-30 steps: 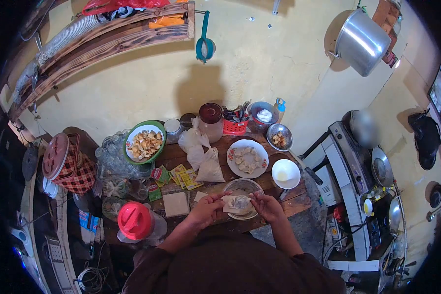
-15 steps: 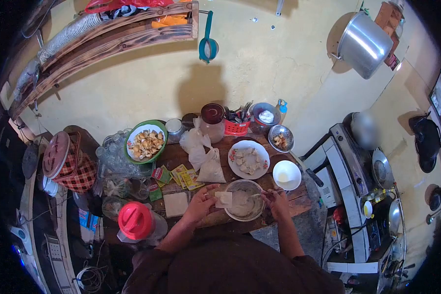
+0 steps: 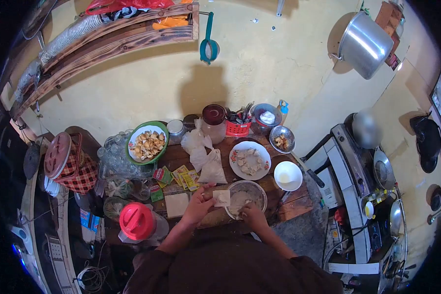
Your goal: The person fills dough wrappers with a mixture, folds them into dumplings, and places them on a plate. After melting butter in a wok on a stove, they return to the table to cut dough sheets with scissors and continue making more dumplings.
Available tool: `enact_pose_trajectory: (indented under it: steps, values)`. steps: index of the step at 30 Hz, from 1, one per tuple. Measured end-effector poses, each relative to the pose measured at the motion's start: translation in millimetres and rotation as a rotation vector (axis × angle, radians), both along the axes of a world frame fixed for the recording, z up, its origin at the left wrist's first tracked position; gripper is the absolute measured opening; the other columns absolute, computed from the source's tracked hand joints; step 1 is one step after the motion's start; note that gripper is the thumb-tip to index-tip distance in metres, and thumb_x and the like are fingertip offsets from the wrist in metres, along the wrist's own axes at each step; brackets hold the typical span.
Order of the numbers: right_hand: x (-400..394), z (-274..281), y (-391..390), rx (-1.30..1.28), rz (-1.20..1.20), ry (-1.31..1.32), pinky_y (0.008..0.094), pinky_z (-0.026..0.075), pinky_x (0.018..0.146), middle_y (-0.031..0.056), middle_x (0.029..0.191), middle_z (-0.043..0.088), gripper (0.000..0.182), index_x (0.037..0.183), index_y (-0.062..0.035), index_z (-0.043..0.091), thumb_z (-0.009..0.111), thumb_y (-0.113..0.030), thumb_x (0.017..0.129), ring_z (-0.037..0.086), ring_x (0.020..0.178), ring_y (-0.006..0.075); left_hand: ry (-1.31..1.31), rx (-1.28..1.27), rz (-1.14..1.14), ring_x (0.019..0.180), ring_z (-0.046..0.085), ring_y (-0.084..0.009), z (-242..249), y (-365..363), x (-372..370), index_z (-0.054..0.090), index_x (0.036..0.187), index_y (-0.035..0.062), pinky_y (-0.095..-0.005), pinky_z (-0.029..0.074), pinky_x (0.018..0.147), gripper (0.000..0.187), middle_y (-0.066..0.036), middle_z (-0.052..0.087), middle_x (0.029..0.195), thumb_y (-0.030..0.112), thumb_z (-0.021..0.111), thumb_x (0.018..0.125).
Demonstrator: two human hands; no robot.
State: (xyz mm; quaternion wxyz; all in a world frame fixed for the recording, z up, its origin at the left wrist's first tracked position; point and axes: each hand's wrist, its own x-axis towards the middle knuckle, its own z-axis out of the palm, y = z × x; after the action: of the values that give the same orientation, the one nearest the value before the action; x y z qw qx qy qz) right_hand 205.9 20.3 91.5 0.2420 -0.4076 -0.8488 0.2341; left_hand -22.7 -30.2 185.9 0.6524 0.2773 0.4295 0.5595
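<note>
My left hand (image 3: 199, 208) is closed on a thin square wrapper (image 3: 221, 198), held at the left rim of a metal bowl. A pale, greyish mixture fills part of this bowl (image 3: 247, 185). My right hand (image 3: 253, 215) is over the bowl's lower right edge with its fingers closed; what they hold is too small to make out. A stack of square wrappers (image 3: 177, 205) lies left of my left hand. Behind the bowl, a white plate (image 3: 235, 169) carries several pale folded pieces. A white bowl (image 3: 288, 176) with a little liquid stands to the right.
A green-rimmed bowl (image 3: 160, 156) of brown and white pieces, colourful packets (image 3: 182, 177) and a plastic bag (image 3: 212, 169) stand at the back left. A red-lidded jug (image 3: 136, 221) is near the left front. The stove (image 3: 350, 152) lies to the right.
My right hand has moved left and inward, from beside the bowl's right rim to over its lower right part. My left hand still holds the wrapper, nearly unmoved.
</note>
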Motion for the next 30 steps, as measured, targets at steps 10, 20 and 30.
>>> enact_pose_trajectory:
  steps: [10,20,30]
  values:
    - [-13.4,116.0,-9.6,0.070,0.105,0.322,0.0333,0.050,0.069,0.0112,0.090,0.064,0.026,0.097,-0.0076,0.065,0.067,-0.007,0.071,0.063,0.081,0.0246,0.061,0.015,-0.074,0.090,0.059,-0.0144,17.6,-4.1,11.2,0.030,0.130,0.0065,-0.0280,0.050,0.079,0.049,-0.011,0.061,0.099,-0.003,0.047,0.085]
    - [-18.1,128.2,-14.7,0.181,0.059,0.548,0.0300,0.053,0.065,0.0114,0.081,0.066,0.016,0.084,-0.0035,0.068,0.068,0.001,0.069,0.066,0.075,0.0220,-0.128,0.108,-0.220,0.100,0.056,-0.0159,40.7,-12.4,13.9,0.033,0.128,0.0048,-0.0304,0.046,0.087,0.048,-0.013,0.059,0.105,-0.004,0.049,0.084]
    - [-18.6,137.8,-14.8,0.222,0.014,0.541,0.0315,0.052,0.069,0.0107,0.084,0.065,0.020,0.083,-0.0041,0.067,0.068,0.005,0.065,0.065,0.078,0.0219,0.483,0.536,0.072,0.089,0.062,-0.0172,32.5,-14.0,14.7,0.067,0.087,0.0012,-0.0287,0.051,0.078,0.015,-0.011,0.063,0.098,-0.003,0.067,0.073]
